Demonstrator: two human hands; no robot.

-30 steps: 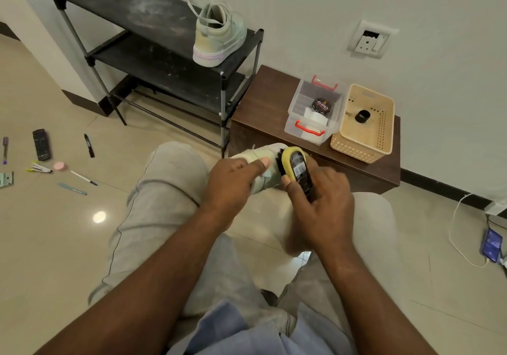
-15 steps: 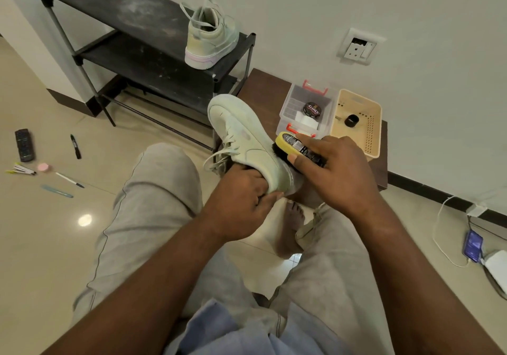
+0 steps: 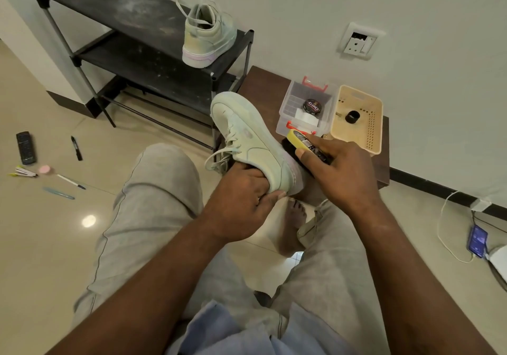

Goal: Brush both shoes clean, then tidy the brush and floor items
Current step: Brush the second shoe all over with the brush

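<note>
two hands work on one pale green shoe held above the knees. the left hand has its grip wrapped round the heel end, thumb tip against the sole edge, and the toe tilts up and away toward the rack. the right hand holds a yellow-backed brush, its grip curled over the back, dark bristles pressed to the shoe's right side near the heel. just behind the brush, at the front edge of the brown counter, stands a clear box with a polish tin inside. beside it, toward the right edge, is a beige basket. the second shoe sits upright at the right front corner of the shoe rack, on its top shelf. far left on the floor lie a remote, a marker, a pen and a few small bits, well apart from both hands.
</note>
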